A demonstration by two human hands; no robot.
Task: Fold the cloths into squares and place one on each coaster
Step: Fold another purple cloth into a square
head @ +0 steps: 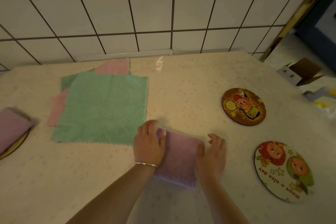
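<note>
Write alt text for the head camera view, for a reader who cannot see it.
Two hands, left and right, press a folded purple cloth flat on a table. Unfolded green and pink cloths lie to the left, two bare cartoon coasters to the right, and another purple cloth covers a coaster at far left.

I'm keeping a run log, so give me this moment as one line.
step: folding | left hand and right hand: flat on purple cloth | two coasters bare | unfolded cloths waiting
</note>
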